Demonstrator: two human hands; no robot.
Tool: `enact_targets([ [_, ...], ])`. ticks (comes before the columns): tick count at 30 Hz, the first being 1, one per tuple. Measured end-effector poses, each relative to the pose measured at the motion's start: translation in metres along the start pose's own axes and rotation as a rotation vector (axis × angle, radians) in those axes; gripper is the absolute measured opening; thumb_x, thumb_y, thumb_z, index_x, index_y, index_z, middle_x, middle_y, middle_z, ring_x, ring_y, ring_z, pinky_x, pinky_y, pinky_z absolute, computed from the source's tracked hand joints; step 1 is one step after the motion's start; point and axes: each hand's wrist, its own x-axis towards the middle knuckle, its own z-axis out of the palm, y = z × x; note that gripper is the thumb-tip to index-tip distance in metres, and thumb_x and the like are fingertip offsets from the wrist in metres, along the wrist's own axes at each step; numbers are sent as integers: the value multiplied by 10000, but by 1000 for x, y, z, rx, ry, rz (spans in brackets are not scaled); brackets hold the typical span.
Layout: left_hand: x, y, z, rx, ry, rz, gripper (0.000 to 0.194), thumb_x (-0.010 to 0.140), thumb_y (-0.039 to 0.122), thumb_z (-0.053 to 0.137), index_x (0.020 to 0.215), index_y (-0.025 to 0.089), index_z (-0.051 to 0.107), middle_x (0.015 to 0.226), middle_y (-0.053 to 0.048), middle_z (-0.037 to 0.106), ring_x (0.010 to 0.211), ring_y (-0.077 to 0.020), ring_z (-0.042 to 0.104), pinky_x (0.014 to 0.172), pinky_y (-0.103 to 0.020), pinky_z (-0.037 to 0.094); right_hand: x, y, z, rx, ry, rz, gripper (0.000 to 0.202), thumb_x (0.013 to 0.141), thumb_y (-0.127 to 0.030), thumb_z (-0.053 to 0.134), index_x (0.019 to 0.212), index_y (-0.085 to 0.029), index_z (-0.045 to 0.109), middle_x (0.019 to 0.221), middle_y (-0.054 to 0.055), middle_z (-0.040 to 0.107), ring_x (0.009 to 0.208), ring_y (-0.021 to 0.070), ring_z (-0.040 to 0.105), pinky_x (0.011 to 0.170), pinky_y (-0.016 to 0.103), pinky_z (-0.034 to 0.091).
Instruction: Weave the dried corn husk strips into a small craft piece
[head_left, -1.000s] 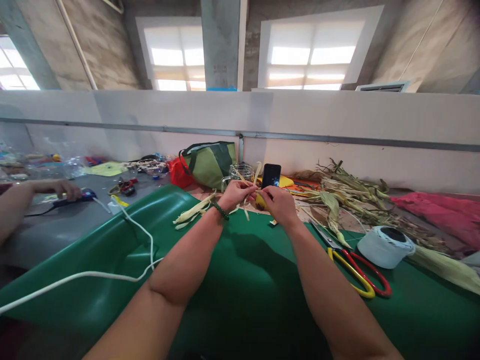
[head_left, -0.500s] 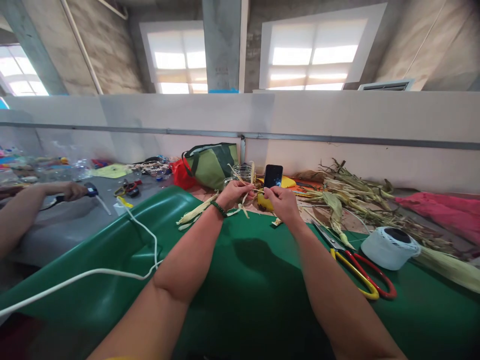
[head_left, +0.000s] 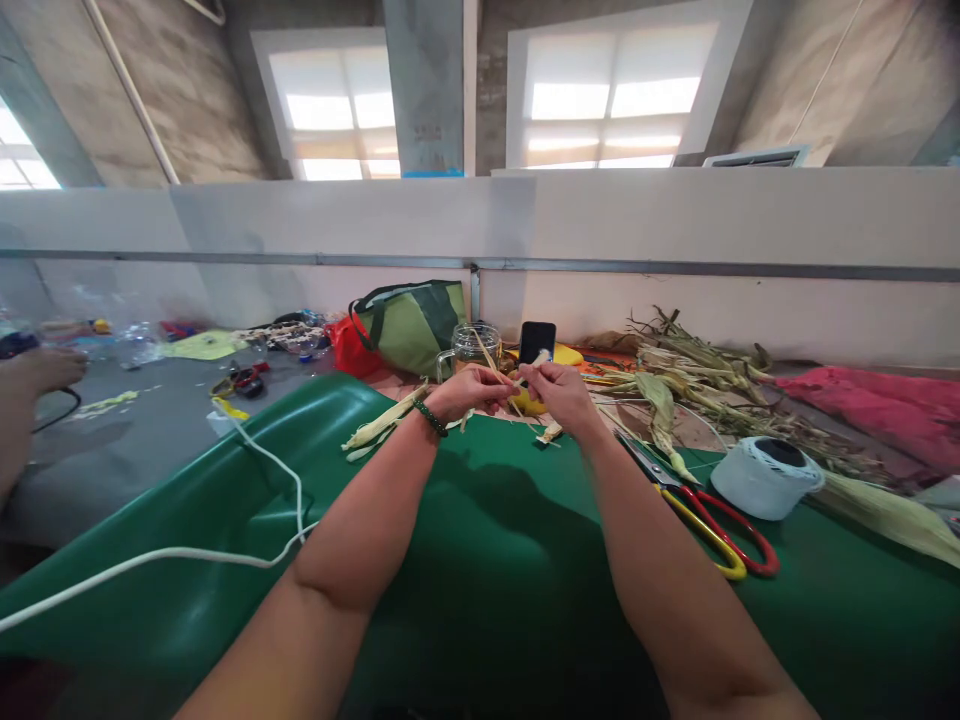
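Note:
My left hand [head_left: 471, 393], with a dark beaded bracelet at the wrist, pinches thin dried corn husk strips [head_left: 489, 352] that stick up and hang down past the fingers. Close beside it, my right hand [head_left: 561, 396] is pinched on a husk piece, whose pale end shows above the thumb. The fingertips of both hands nearly meet over the far edge of a green mat [head_left: 495, 560]. Behind them stand a glass jar [head_left: 478, 340] with a handle and an upright phone [head_left: 538, 338]. More husk pieces [head_left: 382, 425] lie left of my left wrist.
Large scissors [head_left: 709, 520] with red and yellow handles and a spool of pale twine [head_left: 761, 485] lie at right. Behind them is a heap of dried husks [head_left: 697, 370]. A white cord [head_left: 180, 553] crosses the mat. At far left is another person's hand [head_left: 52, 370].
My hands have shifted the husk strips between them, and a pale end now rises above my right thumb. The other person's hand has moved left. The whole view has shifted slightly.

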Motion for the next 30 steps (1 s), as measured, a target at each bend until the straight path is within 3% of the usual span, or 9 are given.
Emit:
enact_targets([
  [5, 2, -1, 1, 27, -57, -34, 229, 658, 271, 796, 747, 76, 716, 571, -36, 642, 467, -57, 541, 475, -151, 423, 1, 4, 14, 498, 132, 200, 424, 684, -570, 701, 590, -178, 567, 423, -77, 420, 360, 41, 330, 383, 200, 311],
  [8, 5, -2, 0, -46, -41, -113, 173, 708, 224, 759, 716, 69, 682, 540, -22, 611, 441, -48, 523, 444, -138, 405, 7, 7, 5, 676, 181, 314, 300, 652, -413, 779, 668, -170, 604, 485, -62, 527, 387, 29, 404, 411, 165, 384],
  [12, 5, -1, -2, -308, -79, -136, 110, 802, 165, 652, 743, 77, 621, 473, 26, 496, 374, -21, 427, 373, -113, 307, 13, 6, -11, 786, 340, 300, 215, 656, -295, 769, 777, -193, 623, 592, -40, 645, 437, 41, 488, 462, 160, 447],
  [14, 3, 0, -3, -409, -119, -89, 100, 820, 148, 617, 743, 91, 587, 446, 45, 439, 360, -18, 387, 357, -108, 271, 12, 3, -12, 705, 296, 281, 212, 679, -343, 751, 775, -196, 633, 617, -25, 665, 467, 55, 526, 477, 169, 458],
  [18, 2, 0, -3, -484, -129, -31, 121, 804, 150, 641, 743, 125, 540, 453, 53, 431, 365, -21, 373, 371, -109, 285, 1, -3, -1, 469, -82, 256, 302, 663, -456, 747, 757, -176, 686, 722, 26, 700, 591, 100, 605, 531, 204, 478],
  [20, 3, -1, -3, -487, -93, -21, 137, 802, 160, 655, 742, 124, 537, 476, 44, 459, 386, -23, 404, 388, -108, 310, -4, -4, 4, 382, -194, 201, 342, 629, -465, 766, 794, -173, 705, 754, 31, 699, 624, 116, 605, 543, 224, 470],
  [23, 2, 1, -2, -490, -61, -20, 162, 805, 170, 662, 726, 118, 531, 494, 32, 482, 404, -23, 433, 400, -102, 327, -6, -5, 4, 251, -196, 83, 341, 640, -470, 743, 795, -169, 706, 691, 17, 663, 593, 118, 559, 524, 236, 426],
  [26, -1, 3, -4, -470, -100, -49, 173, 819, 172, 648, 706, 109, 533, 472, 43, 444, 380, -12, 396, 376, -92, 295, -5, -6, -2, 35, -169, -56, 286, 697, -451, 681, 730, -167, 692, 611, 5, 618, 546, 116, 503, 509, 242, 382],
  [30, -2, 5, -7, -427, -104, -106, 182, 849, 151, 601, 686, 97, 543, 470, 38, 450, 368, -9, 404, 352, -83, 280, -3, -6, -7, -175, -169, -175, 256, 727, -417, 645, 711, -165, 694, 648, 18, 651, 593, 135, 531, 553, 247, 395],
])
